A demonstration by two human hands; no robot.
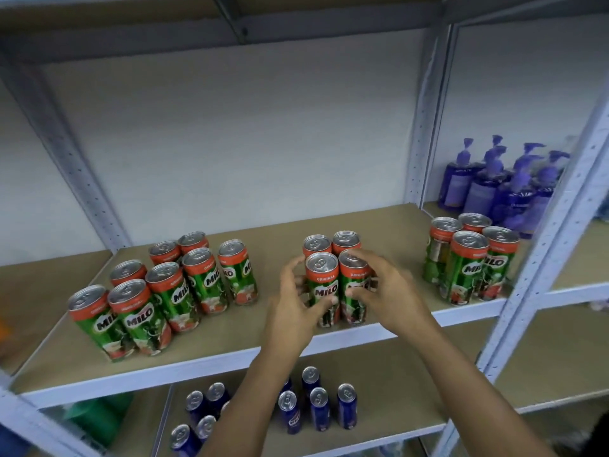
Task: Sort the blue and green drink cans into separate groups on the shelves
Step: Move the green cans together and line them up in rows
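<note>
Green Milo cans stand in three clusters on the upper shelf (230, 344): a big left cluster (164, 291), a middle cluster of several cans (321, 282) and a right cluster (468, 258). My left hand (293, 305) presses against the left side of the middle cluster, fingers curled around the front left can. My right hand (382, 285) wraps the front right can (354, 275) from the right. Blue cans (318, 407) stand upright on the lower shelf, partly hidden by my forearms.
Purple pump bottles (501, 186) crowd the back of the neighbouring shelf bay at right. Grey perforated uprights (553, 225) frame the bays. A green object (95, 417) sits low left under the upper shelf. Bare shelf board lies between the can clusters.
</note>
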